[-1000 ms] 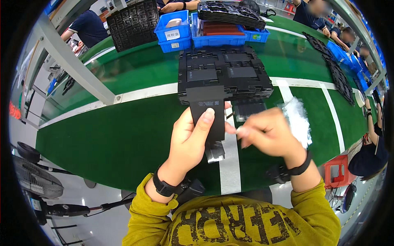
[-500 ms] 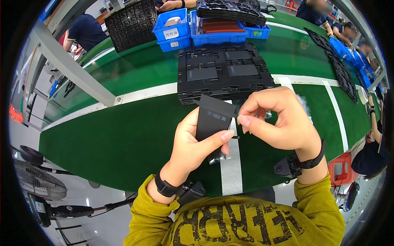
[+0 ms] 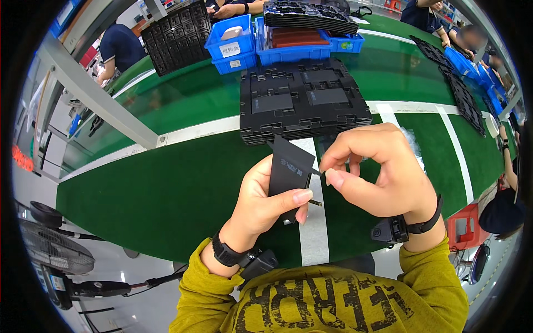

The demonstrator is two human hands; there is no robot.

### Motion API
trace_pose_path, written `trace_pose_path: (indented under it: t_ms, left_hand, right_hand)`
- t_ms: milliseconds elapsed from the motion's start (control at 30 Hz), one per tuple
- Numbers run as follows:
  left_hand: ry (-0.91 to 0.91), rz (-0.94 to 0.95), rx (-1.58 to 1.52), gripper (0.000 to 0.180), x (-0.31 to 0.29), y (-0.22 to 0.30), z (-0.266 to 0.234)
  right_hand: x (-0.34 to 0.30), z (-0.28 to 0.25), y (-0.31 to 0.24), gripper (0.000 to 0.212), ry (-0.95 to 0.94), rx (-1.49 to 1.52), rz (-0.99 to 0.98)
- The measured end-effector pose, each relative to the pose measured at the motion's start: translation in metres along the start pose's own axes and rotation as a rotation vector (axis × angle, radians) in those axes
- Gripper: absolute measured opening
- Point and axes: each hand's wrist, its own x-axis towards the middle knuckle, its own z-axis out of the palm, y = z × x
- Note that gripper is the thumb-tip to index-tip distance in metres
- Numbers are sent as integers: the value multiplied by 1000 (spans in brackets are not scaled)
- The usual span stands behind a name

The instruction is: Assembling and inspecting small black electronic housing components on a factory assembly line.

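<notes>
My left hand [image 3: 256, 198] is closed round a flat black battery pack [image 3: 286, 169], its thumb across the lower part. The battery is tilted upright above the green table, with small printing on its face. A thin flex connector [image 3: 315, 203] sticks out beside my left thumb. At the battery's right edge, my right hand [image 3: 383, 175] pinches with thumb and forefinger, where a narrow dark strip [image 3: 316, 172] reaches the fingertips. Just beyond the hands lies a stack of black moulded trays [image 3: 302, 121], with flat black batteries [image 3: 272, 103] in the top one's recesses.
Blue bins [image 3: 291, 53] stand behind the tray stack, with more black trays [image 3: 311, 21] resting above them. A grey metal post [image 3: 105, 100] slants on the left. Clear plastic [image 3: 413, 150] lies right of my right hand. Other people sit along the far side.
The battery has turned and tilted more steeply in my left hand. My right hand has dropped slightly, still pinched at the battery's right edge.
</notes>
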Motion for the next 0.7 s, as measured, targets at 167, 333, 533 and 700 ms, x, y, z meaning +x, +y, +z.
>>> trace_pose_path:
  t_ms: [167, 333, 533, 700]
  left_hand:
    - [4, 7, 49, 30, 0, -1, 0]
    - [-18, 9, 21, 29, -2, -1, 0]
    - [-106, -9, -98, 25, -3, -3, -4]
    - [-140, -42, -132, 25, -6, -5, -9]
  right_hand:
    - [-2, 1, -7, 3, -11, 41, 10]
    - [-4, 5, -6, 4, -32, 48, 51]
    - [-4, 11, -5, 6, -14, 105, -64]
    - [-2, 16, -6, 9, -36, 165, -93]
